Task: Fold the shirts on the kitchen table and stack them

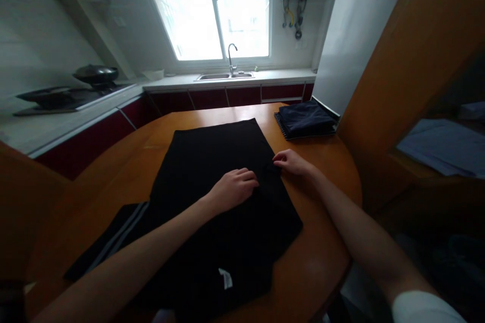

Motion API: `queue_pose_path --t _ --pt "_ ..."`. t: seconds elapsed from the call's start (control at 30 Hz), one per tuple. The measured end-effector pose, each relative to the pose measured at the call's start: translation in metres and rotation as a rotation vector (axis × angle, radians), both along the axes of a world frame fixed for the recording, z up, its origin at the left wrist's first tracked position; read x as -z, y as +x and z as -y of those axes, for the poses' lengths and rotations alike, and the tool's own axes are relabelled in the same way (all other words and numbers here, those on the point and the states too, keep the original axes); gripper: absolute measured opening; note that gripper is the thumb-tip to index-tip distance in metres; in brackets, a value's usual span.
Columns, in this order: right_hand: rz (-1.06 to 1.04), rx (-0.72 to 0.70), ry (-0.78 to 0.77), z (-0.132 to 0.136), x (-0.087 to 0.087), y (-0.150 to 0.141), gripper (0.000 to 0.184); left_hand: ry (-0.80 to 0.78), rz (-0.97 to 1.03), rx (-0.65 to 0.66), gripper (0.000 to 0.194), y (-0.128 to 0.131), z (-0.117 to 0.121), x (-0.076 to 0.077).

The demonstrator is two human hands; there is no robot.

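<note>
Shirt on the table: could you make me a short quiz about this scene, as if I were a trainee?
1. True or false: the shirt has light stripes on one sleeve.
2. Which hand is at the shirt's right edge?
a) the left hand
b) the right hand
3. What lies on the table beyond the right hand, towards the fridge?

Key: 1. True; 2. b; 3. A pile of dark cloth.

Head-worn view — forward and down (over the table (147, 147)), hands (235, 189) close.
</note>
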State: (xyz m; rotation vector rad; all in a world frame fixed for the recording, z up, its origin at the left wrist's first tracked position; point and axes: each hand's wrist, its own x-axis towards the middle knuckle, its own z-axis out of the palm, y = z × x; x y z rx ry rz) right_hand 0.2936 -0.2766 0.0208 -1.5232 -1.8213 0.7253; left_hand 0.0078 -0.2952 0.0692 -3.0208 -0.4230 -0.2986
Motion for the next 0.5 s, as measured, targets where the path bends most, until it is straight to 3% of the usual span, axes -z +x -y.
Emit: queue_pose_path --t 0.07,0.23,0.4,0.5 --pt "0.045 -0.005 -0.010 -0.003 0.004 -0.001 0.017 -0.077 0.050 -0.035 0.020 -0.006 -0.008 -0.001" --pt "0.110 0.007 0.008 -0.007 0.009 -0.004 0.009 -0.160 -0.084 -0.042 0.017 -0.015 -0.014 -0.001" --pt "0.136 0.016 0.027 -0.007 0.011 -0.004 0.010 -0.128 -0.036 0.066 0.043 0.007 0.017 -0.006" --pt "0.155 0.022 0.031 -0.006 0.009 -0.004 0.013 -0.096 -0.073 0.180 0.043 0.028 0.041 -0.003"
